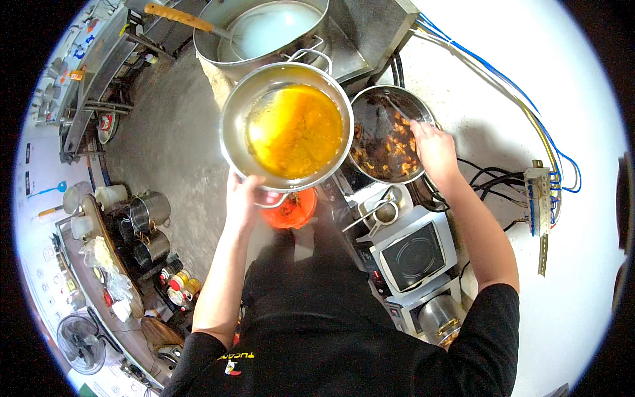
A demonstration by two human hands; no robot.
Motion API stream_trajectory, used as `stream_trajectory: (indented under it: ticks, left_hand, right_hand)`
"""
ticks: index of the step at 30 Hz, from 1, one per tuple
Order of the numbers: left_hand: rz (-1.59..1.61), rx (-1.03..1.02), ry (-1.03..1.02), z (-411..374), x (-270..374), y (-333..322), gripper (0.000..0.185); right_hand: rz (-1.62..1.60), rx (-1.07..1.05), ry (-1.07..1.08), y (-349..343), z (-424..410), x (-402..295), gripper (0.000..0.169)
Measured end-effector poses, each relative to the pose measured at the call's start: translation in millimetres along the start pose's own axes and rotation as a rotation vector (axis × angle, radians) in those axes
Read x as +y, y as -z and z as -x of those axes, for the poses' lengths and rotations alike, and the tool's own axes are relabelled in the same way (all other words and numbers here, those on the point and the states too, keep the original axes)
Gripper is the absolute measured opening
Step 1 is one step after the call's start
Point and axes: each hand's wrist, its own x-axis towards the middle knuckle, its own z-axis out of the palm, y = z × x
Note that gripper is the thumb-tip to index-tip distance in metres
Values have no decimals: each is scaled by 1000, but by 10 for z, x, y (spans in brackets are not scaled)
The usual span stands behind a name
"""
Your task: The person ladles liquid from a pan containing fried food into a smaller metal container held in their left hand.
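My left hand grips the near handle and rim of a wide two-handled steel pot. Amber, oily-looking liquid covers its bottom. To its right, a second steel pot holds dark liquid with browned pieces of food in it. My right hand reaches over that pot's right rim, its fingers closed on the handle of a metal utensil. The utensil's far end is in the dark liquid, so its shape is hidden. Partly under the held pot, an orange-red plastic basin shows dark bits inside.
Beyond stands a large steel pot with whitish liquid and a wooden-handled whisk. A small strainer lies in a white tray beside an induction cooker. Black cables run along the right wall. Oil bottles stand at left.
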Motion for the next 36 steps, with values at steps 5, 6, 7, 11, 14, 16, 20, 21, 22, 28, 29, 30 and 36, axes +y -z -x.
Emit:
stream_trajectory:
  ticks: [5, 6, 7, 11, 14, 16, 20, 21, 22, 28, 29, 30, 36]
  left_hand:
    - [18, 28, 14, 50, 1, -15, 47]
    - [22, 28, 14, 41, -21, -11, 48]
    - [24, 30, 15, 41, -37, -5, 48]
    - [42, 14, 5, 62, -2, -34, 47]
    - [34, -13, 0, 49, 7, -17, 45]
    - [10, 4, -13, 49, -12, -8, 43]
    - [32, -1, -21, 53, -22, 1, 47]
    - [26, -1, -23, 49, -24, 12, 47]
    - [19, 0, -26, 55, -26, 18, 47]
    - [-27, -4, -24, 90, -38, 50, 40]
    - [-29, 3, -24, 102, -32, 40, 40]
    - [-33, 17, -25, 136, -7, 26, 41]
    - [-31, 25, -27, 175, -39, 34, 42]
  right_hand:
    - [-57, 32, 69, 199, 410, -164, 30]
    - [-57, 78, 91, 243, 512, -164, 28]
    - [-84, 62, 68, 286, 601, -174, 27]
    - [-156, -5, 18, 546, 854, -204, 24]
    - [-147, -55, 7, 648, 1056, -223, 21]
    - [-217, -5, -30, 715, 1082, -185, 20]
    - [-268, 136, -153, 736, 1050, 85, 11]
    - [-349, 101, -264, 741, 1007, 150, 11]
    - [-431, 65, -373, 751, 959, 214, 11]
    - [-751, -126, -645, 480, 910, 848, 19]
    - [-761, -153, -648, 407, 930, 961, 19]
    - [-785, -166, -629, 355, 913, 1024, 19]
    - [-873, -315, -722, 19, 835, 1311, 21]
